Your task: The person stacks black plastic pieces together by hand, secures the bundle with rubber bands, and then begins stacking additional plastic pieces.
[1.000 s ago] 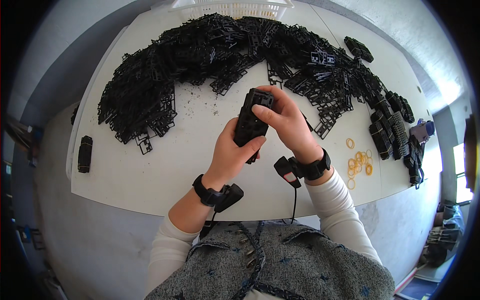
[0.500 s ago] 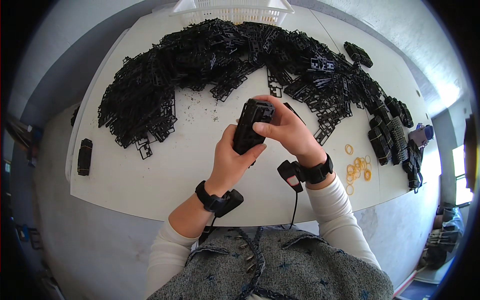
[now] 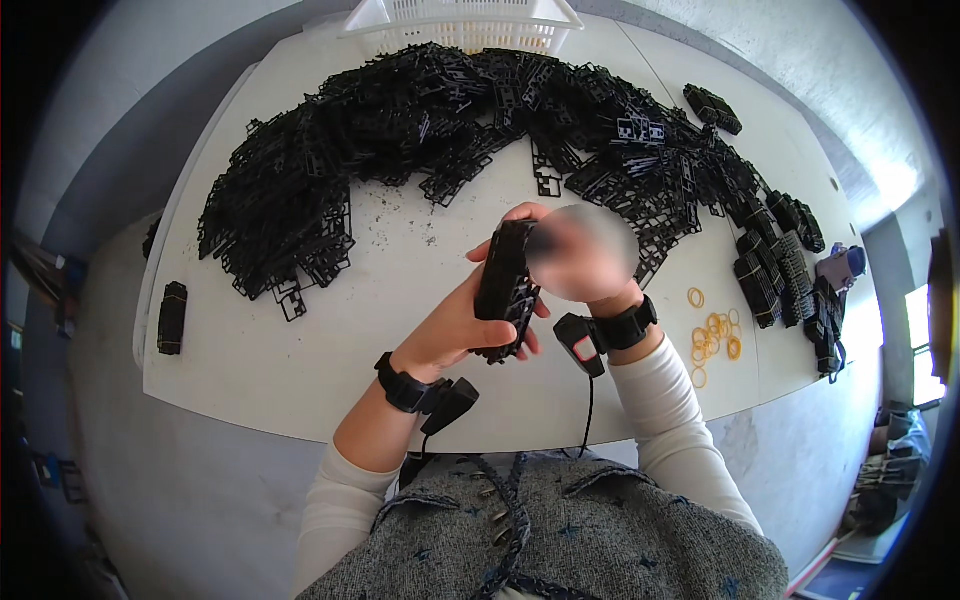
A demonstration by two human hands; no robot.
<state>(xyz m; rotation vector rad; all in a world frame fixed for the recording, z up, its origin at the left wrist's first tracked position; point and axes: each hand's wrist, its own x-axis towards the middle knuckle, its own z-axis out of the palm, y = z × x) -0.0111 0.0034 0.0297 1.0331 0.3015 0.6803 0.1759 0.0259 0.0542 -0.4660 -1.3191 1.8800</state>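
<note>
A thick stack of black plastic frames (image 3: 503, 290) is held just above the table's middle, its long side running nearly away from me. My left hand (image 3: 448, 325) grips the near part, thumb across the top and fingertips showing beyond the right side. My right hand (image 3: 590, 260) is at the far right of the stack, with fingers reaching round the far end. A round blur covers most of that hand. Beyond the hands, a large heap of loose black plastic frames (image 3: 400, 120) curves across the table.
Rubber bands (image 3: 715, 335) lie loose at the right. Bundled black stacks (image 3: 765, 280) stand at the right edge, with one bundle (image 3: 712, 109) farther back and another bundle (image 3: 172, 318) at far left. A white basket (image 3: 460, 25) sits behind the heap on the white table (image 3: 260, 370).
The stack has come slightly nearer and turned more upright in the view. My left hand has shifted down and left along it; my right hand has moved slightly nearer.
</note>
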